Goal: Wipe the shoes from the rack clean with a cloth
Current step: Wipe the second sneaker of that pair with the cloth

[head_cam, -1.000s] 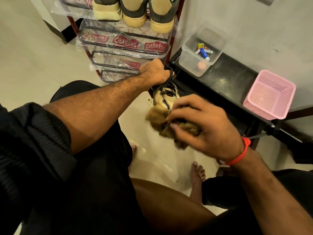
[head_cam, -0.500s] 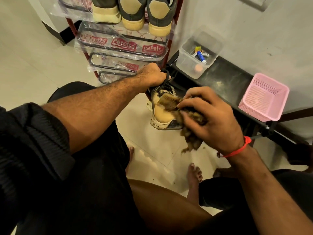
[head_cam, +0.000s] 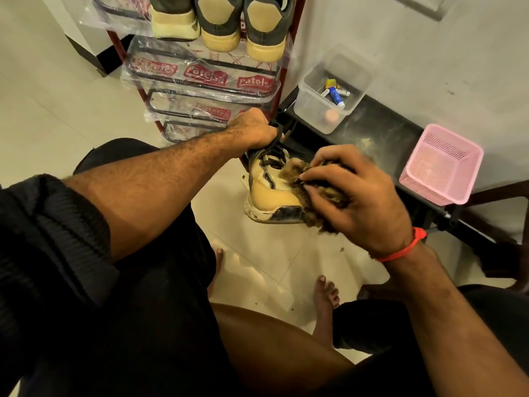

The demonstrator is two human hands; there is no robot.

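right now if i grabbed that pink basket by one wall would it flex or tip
Probably flexes a little: the pink basket has thin perforated walls, which look like light plastic. It looks empty, so likely very light and easy to shove. It sits near the end of the black bench, so a push might slide it off.

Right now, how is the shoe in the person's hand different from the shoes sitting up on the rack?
The held shoe hangs above the floor, gripped at its top by the left hand; the rack shoes rest on a shelf, untouched. The right hand presses a brown cloth against the held shoe; no cloth touches the rack shoes. The held shoe shows its laced top, the rack shoes their heels. All are tan and dark.
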